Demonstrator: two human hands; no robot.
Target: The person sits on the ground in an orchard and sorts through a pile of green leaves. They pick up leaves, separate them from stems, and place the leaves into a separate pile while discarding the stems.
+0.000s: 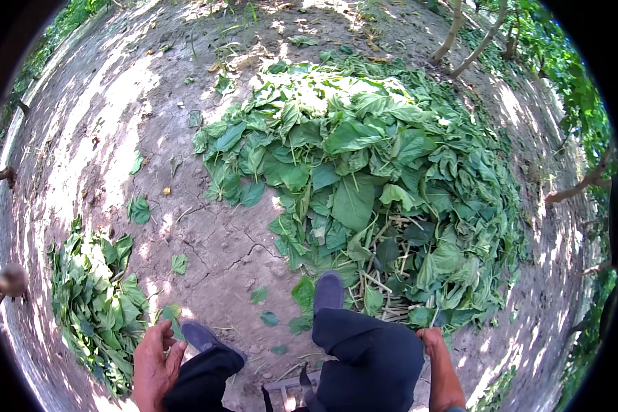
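Note:
My left hand [158, 359] hovers palm inward at the lower left, fingers curled loosely apart with nothing seen in them, beside a smaller pile of green leaves [103, 309]. At the lower right, my right hand [432, 337] is closed on a thin pale stem [435, 316] that runs up to the near edge of a large heap of broad green leaves [353, 201]. Cut pale stalks [376, 283] show among the leaves at the near side of that heap. How far the held stem reaches into the leaves is hidden.
Cracked bare soil [221, 257] with scattered loose leaves lies between the piles. My shoes [328, 292] rest near the heap, and part of a low wooden frame [291, 383] shows below me. Thin tree trunks [449, 33] stand at the upper right; a branch [579, 188] juts in at the right.

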